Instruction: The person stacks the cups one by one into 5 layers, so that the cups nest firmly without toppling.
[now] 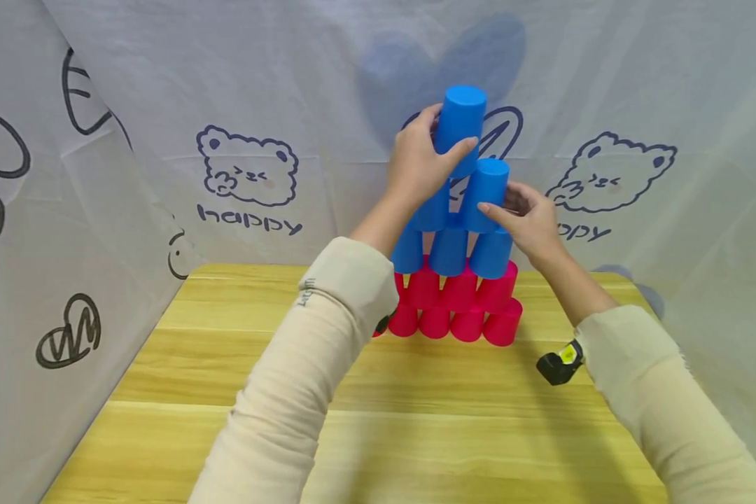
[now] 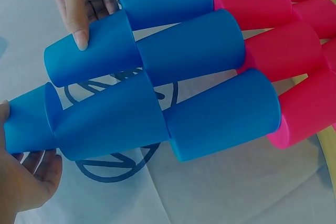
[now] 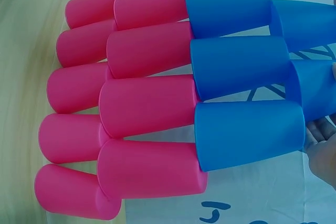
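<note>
Upside-down plastic cups stand stacked in a pyramid, with red cups (image 1: pixel 502 323) in the two lower rows and blue cups (image 1: pixel 449 250) in the rows above. My left hand (image 1: pixel 418 157) grips the topmost blue cup (image 1: pixel 463 115), thumb on its near side. In the left wrist view this cup (image 2: pixel 31 119) meets the upper end of a cup in the row below; whether it bears weight there I cannot tell. My right hand (image 1: pixel 532 220) holds the right-hand blue cup (image 1: pixel 486 196) of that two-cup row between thumb and fingers. My left forearm hides the pyramid's left side.
The pyramid stands toward the back of a wooden table (image 1: pixel 239 350). Close behind it hangs a pale printed curtain (image 1: pixel 353 84) with bear drawings. A black wrist camera (image 1: pixel 557 364) is strapped at the right sleeve (image 1: pixel 630 350).
</note>
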{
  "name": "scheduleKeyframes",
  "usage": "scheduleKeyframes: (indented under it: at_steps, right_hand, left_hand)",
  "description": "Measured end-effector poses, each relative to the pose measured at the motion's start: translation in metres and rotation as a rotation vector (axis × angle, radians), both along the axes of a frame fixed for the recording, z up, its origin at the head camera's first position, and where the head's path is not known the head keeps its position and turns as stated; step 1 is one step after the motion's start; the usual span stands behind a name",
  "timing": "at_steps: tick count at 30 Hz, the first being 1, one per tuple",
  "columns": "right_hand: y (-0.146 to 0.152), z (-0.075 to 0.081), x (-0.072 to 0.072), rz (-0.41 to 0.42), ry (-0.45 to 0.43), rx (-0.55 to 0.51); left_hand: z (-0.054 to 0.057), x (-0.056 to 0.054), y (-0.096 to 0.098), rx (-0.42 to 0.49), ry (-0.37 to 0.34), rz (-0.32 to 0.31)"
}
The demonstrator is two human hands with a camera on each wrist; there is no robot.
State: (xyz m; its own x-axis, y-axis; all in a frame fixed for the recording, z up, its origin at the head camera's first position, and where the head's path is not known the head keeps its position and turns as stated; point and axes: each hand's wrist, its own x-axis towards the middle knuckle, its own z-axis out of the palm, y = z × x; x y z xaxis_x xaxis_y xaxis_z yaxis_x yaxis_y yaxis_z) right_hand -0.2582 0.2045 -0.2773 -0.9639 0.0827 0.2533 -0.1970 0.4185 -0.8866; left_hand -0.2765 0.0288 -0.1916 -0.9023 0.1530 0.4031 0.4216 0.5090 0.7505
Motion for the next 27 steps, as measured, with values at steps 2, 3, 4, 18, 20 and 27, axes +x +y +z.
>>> scheduleKeyframes:
  at_steps: [2, 3, 4, 18, 20, 27]
  right_hand:
    - [0.000, -0.001, 0.000, -0.001, 0.000, 0.001]
    - [0.001, -0.001, 0.000, 0.000, 0.000, 0.000]
    - [0.001, -0.001, 0.000, 0.002, 0.001, 0.002]
    - [0.002, -0.003, -0.002, 0.003, 0.003, -0.002]
    - [0.002, -0.003, -0.001, 0.004, 0.003, 0.004]
    - [0.003, -0.003, 0.000, 0.006, 0.003, 0.016]
  left_hand:
    - [0.001, 0.000, 0.002, -0.012, -0.006, 0.006]
    - [0.001, -0.001, 0.003, -0.017, -0.009, 0.010]
    - [0.001, -0.001, 0.004, -0.022, -0.013, 0.014]
    - [0.001, 0.000, 0.015, -0.018, -0.045, 0.017]
    - [0.000, 0.000, 0.016, -0.020, -0.048, 0.010]
    - [-0.003, 0.000, 0.017, -0.033, -0.036, -0.004]
